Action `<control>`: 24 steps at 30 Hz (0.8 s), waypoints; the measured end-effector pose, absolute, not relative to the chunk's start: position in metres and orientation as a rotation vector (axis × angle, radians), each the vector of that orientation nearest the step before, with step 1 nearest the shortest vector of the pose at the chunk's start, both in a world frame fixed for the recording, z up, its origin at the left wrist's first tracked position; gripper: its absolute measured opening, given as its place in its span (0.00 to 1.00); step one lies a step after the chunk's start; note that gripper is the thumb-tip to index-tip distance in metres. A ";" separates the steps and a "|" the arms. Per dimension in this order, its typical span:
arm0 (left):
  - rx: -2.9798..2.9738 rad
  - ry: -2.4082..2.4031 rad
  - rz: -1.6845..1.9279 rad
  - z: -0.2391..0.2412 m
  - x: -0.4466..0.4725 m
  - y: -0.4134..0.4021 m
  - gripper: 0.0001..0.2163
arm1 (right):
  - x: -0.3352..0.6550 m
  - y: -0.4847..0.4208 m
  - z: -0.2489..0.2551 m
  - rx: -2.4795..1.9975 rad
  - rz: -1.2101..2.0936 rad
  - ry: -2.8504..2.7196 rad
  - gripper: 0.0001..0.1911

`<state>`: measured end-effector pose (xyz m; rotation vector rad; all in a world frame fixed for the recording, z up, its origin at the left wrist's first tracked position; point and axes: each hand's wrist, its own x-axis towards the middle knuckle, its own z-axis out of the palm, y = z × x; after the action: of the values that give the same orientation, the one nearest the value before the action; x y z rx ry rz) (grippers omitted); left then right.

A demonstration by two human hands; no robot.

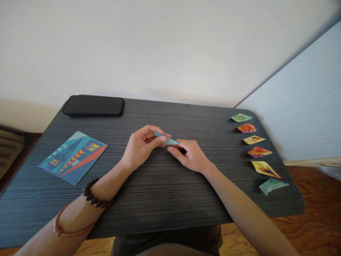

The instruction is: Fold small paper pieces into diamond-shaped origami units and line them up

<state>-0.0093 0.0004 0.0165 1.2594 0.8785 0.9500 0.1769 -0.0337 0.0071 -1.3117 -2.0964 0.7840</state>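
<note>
Over the middle of the table, a small piece of folded light-blue paper (pixel 171 141) is held up between my two hands. My left hand (pixel 143 145) pinches its left part, thumb on the near face and fingers behind. At the paper's right tip, my right hand (pixel 192 155) has its index finger against the point, with the thumb curled just below. The right fingers are bent, and their undersides are partly hidden. Dark beads and a copper-coloured band circle my left wrist and forearm.
A black phone-like slab (pixel 93 105) lies at the back left. Nearer is a printed blue and orange paper sheet (pixel 73 158). Several folded paper pieces (pixel 259 152) line the right edge of the dark table (pixel 165 199). A white wall (pixel 160 49) stands behind.
</note>
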 end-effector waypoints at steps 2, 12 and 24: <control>1.267 0.847 0.955 0.015 -0.009 0.000 0.11 | 0.176 -0.033 0.006 -1.313 0.780 -2.059 0.18; 1.323 0.944 0.879 0.015 -0.012 0.003 0.20 | 0.177 -0.037 0.010 -1.200 0.766 -2.093 0.19; 1.498 0.960 0.767 0.014 -0.012 0.003 0.12 | 0.175 -0.037 0.009 -1.199 0.717 -2.225 0.17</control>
<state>-0.0116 0.0027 0.0138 1.4981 0.9597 0.7665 0.1746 -0.0373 0.0085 -1.1987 -2.2255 0.7171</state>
